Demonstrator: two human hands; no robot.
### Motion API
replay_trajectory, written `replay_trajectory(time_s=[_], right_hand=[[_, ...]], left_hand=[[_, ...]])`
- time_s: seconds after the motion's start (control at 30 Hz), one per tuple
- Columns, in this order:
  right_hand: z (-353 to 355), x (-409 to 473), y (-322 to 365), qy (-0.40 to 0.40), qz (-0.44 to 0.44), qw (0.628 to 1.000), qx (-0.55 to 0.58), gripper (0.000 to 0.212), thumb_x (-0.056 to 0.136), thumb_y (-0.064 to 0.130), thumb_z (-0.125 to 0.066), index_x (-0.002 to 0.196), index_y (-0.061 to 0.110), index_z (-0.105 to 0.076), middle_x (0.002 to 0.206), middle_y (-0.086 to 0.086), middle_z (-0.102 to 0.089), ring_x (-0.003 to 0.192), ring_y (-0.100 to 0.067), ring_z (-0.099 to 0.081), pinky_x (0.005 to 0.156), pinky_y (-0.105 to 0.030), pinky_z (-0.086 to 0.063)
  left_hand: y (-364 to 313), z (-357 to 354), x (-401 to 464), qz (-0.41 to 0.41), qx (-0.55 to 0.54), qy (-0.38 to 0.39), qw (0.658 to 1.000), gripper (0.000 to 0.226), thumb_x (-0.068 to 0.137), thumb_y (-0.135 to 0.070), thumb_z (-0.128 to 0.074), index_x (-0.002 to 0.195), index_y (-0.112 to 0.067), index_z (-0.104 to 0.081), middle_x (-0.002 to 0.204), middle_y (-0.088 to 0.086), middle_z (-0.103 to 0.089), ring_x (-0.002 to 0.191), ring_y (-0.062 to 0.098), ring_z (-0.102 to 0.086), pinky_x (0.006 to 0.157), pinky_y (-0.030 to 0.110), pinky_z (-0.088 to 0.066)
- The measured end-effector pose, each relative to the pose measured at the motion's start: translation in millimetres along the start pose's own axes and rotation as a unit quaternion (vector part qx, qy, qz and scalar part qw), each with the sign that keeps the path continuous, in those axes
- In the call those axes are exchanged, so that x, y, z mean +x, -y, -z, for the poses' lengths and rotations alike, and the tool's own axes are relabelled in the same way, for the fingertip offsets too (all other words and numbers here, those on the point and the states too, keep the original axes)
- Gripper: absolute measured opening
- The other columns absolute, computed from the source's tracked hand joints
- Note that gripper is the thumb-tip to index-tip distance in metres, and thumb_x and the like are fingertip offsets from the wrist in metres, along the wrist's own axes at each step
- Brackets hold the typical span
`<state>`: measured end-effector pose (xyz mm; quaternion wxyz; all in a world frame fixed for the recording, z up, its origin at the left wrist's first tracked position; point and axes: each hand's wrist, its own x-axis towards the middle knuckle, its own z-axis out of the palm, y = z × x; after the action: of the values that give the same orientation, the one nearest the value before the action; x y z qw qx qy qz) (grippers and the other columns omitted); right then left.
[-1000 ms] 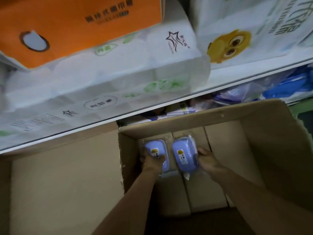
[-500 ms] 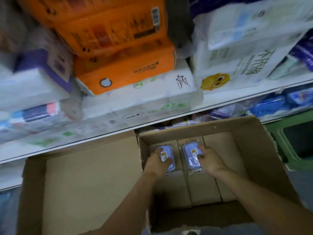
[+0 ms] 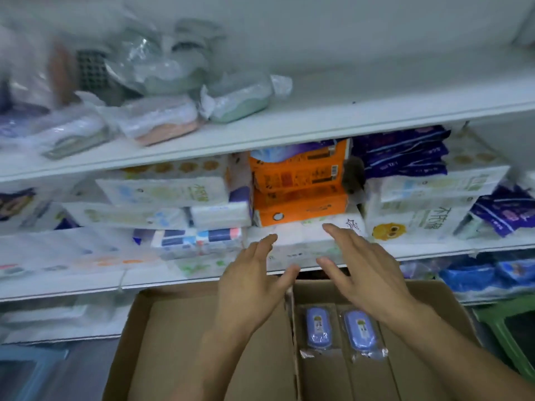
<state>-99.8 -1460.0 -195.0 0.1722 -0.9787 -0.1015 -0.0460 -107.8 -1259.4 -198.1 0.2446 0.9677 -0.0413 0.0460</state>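
Both hands hover above the cardboard box point(image 3: 434, 302) and hold nothing. The left hand point(image 3: 249, 287) is spread wide, with straight fingers and the thumb stuck out, over the box's far rim where its upright inner wall point(image 3: 292, 328) meets the edge. The right hand point(image 3: 364, 270) is just as wide open, palm down, over the box's far rim. Its fingertips point(image 3: 328, 227) reach past the box towards the shelves. The two hands are near each other but apart.

Two blue packets lie flat on the box floor, well below the hands and touched by neither. The first packet point(image 3: 318, 328) lies just beside the box's inner wall. The second packet point(image 3: 360, 331) lies just beside the first, further from that wall. Each is wrapped in clear plastic and has a small label on top. A wide cardboard flap point(image 3: 179, 342) spreads out from the box on the other side of the inner wall.

Beyond the box's far rim runs a white shelf point(image 3: 86, 285) stacked with tissue packs, among them orange packs point(image 3: 301, 204) and a white pack with a yellow cartoon face point(image 3: 405, 224). An upper shelf point(image 3: 347, 120) above that carries blurred plastic-wrapped bundles point(image 3: 162, 120). A green stool point(image 3: 506, 328) stands just beside the box's outer wall.
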Motion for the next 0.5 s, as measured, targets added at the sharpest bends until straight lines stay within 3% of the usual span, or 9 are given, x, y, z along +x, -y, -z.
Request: replay_trajectory(time_s=[0.07,0.27,0.37,0.5], right_hand=[[17.7,3.8,30.1,-0.047,0.026,0.998,0.014,0.058,0.092,0.057,-0.035,0.141,0.027,-0.038,0.132,0.004,-0.055,0.110,-0.021,-0.057,0.084,-0.035,-0.044],[60.5,27.0,128.3,-0.171,0.104,0.979,0.034,0.055,0.090,0.052,-0.042,0.138,0.025,-0.042,0.137,0.004,-0.050,0.120,-0.017,-0.049,0.089,-0.031,-0.039],[69.5,39.6,180.1,-0.191,0.129,0.972,0.043,0.055,0.090,0.051,-0.040,0.137,0.023,-0.044,0.136,0.001,-0.052,0.121,-0.020,-0.050,0.091,-0.037,-0.045],[62.8,58.2,245.5,-0.200,0.164,0.965,0.040,0.051,0.092,0.046,-0.044,0.138,0.023,-0.044,0.138,0.002,-0.050,0.124,-0.018,-0.049,0.093,-0.035,-0.045]], left_hand=[[8.2,43.3,-6.0,-0.019,-0.004,-0.045,0.999,0.067,0.084,-0.066,-0.052,0.143,-0.041,-0.035,0.135,-0.018,-0.053,0.121,0.004,-0.051,0.091,0.028,-0.049],[50.2,155.0,-21.5,-0.063,-0.014,-0.158,0.985,0.065,0.087,-0.054,-0.057,0.145,-0.036,-0.035,0.137,-0.017,-0.049,0.124,0.005,-0.045,0.090,0.023,-0.043],[81.8,199.7,-27.1,-0.074,0.002,-0.180,0.981,0.064,0.090,-0.054,-0.054,0.147,-0.035,-0.032,0.139,-0.017,-0.046,0.126,0.003,-0.042,0.088,0.019,-0.038],[136.7,257.7,-35.4,-0.073,0.014,-0.183,0.980,0.064,0.090,-0.047,-0.059,0.147,-0.035,-0.031,0.139,-0.015,-0.045,0.125,0.007,-0.042,0.091,0.020,-0.036]])
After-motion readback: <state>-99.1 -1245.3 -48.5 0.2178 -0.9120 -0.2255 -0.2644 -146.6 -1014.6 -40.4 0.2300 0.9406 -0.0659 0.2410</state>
